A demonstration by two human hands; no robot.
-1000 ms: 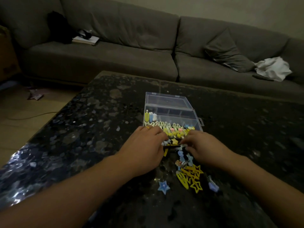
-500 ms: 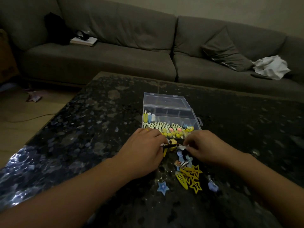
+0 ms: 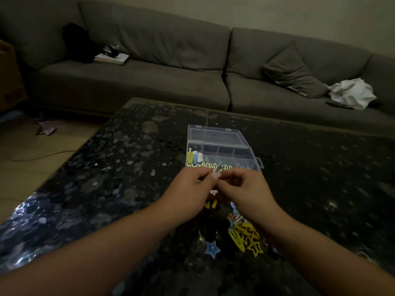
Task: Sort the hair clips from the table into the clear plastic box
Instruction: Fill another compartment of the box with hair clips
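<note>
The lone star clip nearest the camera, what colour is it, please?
Blue star clip, in the head view.

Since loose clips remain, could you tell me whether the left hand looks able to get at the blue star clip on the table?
Probably yes: the blue star clip lies uncovered beside the left forearm, but the left hand is pinching a small clip with the right hand, so it must let go first.

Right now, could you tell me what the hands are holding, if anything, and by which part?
Both hands, left hand and right hand, pinch one small metal hair clip between fingertips, seemingly by its lower end; details are too dark.
</note>
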